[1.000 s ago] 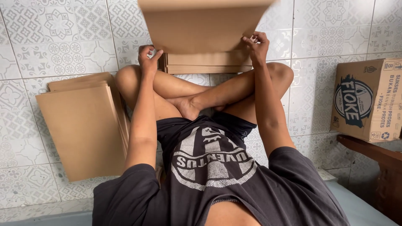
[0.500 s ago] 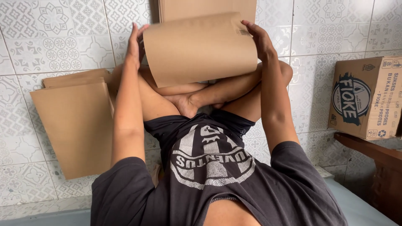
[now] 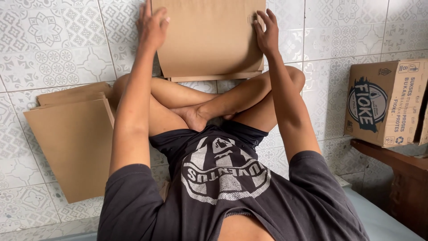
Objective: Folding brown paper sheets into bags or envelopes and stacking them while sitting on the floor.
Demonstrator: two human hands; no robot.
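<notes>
- The person sits cross-legged on the patterned tile floor (image 3: 53, 58), both arms stretched out ahead over the knees.
- The left hand (image 3: 152, 24) lies flat with fingers spread on the left edge of a flat brown cardboard sheet (image 3: 209, 35); it presses rather than clenches.
- The right hand (image 3: 266, 33) rests on the sheet's right edge, fingers curled lightly over the border, palm against the face.
- That cardboard sheet lies on the floor just beyond the crossed legs, on top of at least one more sheet whose edge peeks out beneath its near side.
- To the person's left, a stack of flat cardboard pieces (image 3: 73, 143) lies on the tiles, well apart from both hands.
- To the right, a printed cardboard box (image 3: 383, 105) stands on a dark wooden bench (image 3: 397, 169), untouched.
- The person wears a dark shirt with a round pale emblem (image 3: 225, 172).
</notes>
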